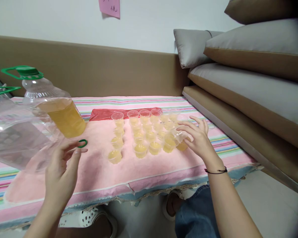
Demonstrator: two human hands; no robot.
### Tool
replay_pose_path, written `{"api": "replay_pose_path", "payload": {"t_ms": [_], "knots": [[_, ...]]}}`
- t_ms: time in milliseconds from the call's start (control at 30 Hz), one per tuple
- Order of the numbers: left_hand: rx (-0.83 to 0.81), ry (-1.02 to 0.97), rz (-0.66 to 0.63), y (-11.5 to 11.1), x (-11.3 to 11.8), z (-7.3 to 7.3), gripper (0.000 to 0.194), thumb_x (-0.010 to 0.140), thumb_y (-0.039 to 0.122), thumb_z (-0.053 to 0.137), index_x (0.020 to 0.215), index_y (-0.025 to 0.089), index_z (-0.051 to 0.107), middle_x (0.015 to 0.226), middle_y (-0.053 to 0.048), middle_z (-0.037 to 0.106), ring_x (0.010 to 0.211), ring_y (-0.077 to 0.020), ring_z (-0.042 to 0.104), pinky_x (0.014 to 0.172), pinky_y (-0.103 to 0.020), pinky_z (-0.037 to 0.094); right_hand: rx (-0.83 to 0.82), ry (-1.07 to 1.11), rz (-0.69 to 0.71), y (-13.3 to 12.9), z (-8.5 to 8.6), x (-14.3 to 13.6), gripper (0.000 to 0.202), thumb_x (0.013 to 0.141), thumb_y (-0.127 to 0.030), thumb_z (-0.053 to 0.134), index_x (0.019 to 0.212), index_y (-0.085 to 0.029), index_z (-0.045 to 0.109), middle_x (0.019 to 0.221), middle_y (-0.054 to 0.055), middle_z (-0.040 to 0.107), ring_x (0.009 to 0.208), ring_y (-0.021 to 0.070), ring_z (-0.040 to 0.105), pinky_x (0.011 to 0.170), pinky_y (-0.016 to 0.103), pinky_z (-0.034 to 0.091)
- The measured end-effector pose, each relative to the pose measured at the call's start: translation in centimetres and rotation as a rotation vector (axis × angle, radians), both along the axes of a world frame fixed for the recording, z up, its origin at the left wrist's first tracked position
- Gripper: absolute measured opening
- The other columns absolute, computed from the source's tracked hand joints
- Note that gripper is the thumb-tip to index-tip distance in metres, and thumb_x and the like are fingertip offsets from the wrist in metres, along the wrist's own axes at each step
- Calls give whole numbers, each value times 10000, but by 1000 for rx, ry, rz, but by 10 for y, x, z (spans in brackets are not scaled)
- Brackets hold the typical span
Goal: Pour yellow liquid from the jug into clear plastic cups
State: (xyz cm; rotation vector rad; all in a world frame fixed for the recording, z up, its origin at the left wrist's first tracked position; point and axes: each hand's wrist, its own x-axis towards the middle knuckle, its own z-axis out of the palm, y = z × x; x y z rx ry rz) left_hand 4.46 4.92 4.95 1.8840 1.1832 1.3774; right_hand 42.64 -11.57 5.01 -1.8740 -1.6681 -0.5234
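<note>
My right hand [197, 137] is curled around a tilted clear plastic cup [179, 135], above the right end of the rows of cups. Several clear cups [140, 150] holding pale yellow liquid stand on the pink towel. A single column of cups [114, 156] is set apart on the left. My left hand [64, 167] hovers over the towel, its thumb and forefinger apart. Just beyond its fingertip is a green ring [82, 143]; whether they touch is unclear. Further left stands a large bottle [67, 117] partly filled with yellow liquid, with a green cap and handle.
A second large clear bottle [17, 138] with a green handle stands nearer on the left. Red plastic [103, 114] lies behind the cups. Stacked cushions [253, 96] rise along the right, and a brown backrest [114, 72] runs behind. The striped cloth [223, 140] drapes over the front edge.
</note>
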Motion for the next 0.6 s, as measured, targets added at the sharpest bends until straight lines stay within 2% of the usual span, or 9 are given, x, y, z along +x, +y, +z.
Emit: {"api": "replay_pose_path", "payload": {"t_ms": [167, 600], "knots": [[15, 3, 3, 1, 0, -1, 322, 870, 458, 575, 1092, 225, 581, 1081, -74, 679, 921, -217, 686, 914, -443, 518, 12, 13, 0, -3, 1, 1, 333, 775, -110, 547, 1013, -326, 634, 1262, -11, 660, 1353, 347, 354, 1098, 701, 143], [10, -20, 4, 0, -1, -1, 297, 873, 418, 589, 1093, 220, 579, 1067, -69, 679, 914, -203, 683, 907, -420, 517, 13, 12, -13, -8, 3, 1, 365, 746, -63, 530, 984, -320, 635, 1256, -6, 661, 1361, 351, 344, 1100, 715, 135]]}}
